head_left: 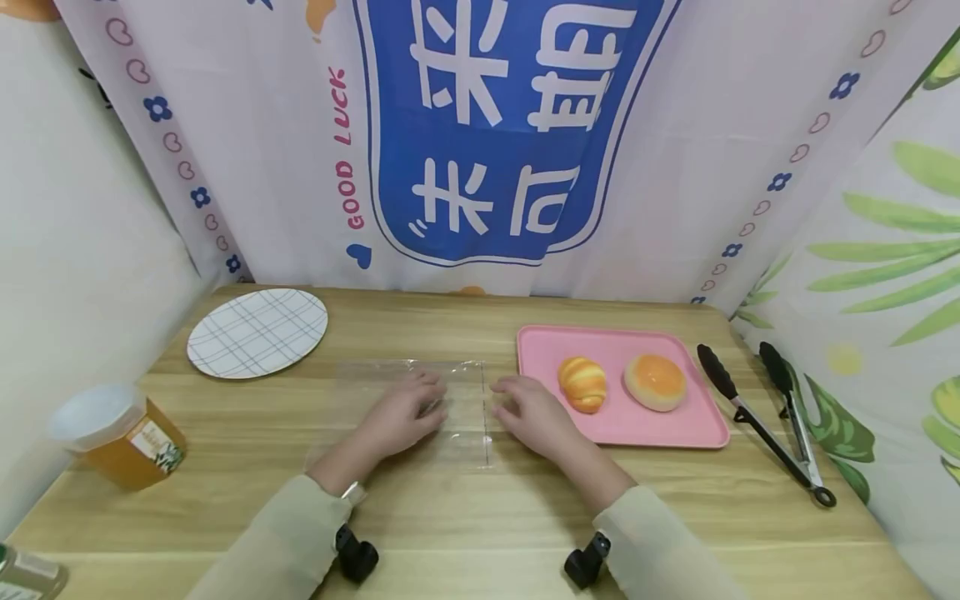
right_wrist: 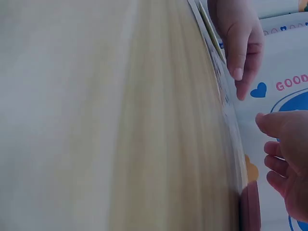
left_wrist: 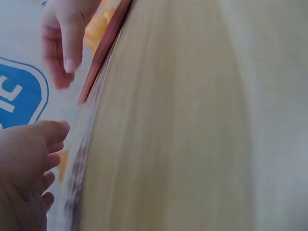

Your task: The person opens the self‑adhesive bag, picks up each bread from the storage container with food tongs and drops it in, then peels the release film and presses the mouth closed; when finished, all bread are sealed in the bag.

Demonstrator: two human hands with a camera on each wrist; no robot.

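Observation:
A clear, shiny plastic sheet or bag lies flat on the wooden table; its exact kind is hard to make out. My left hand hovers over it with loosely bent fingers and nothing in them. Just past its right edge is my right hand, fingers also loosely bent and holding nothing. Beside that hand, a pink tray carries a striped croissant-like bread roll and a round bun. In the wrist views, the left hand and right hand face each other, apart.
On the far left lies a checked oval plate. A honey-coloured jar with a pale lid stands nearer, and a small jar sits at the lower left corner. Black-tipped tongs lie right of the tray. Printed cloth hangs behind the table.

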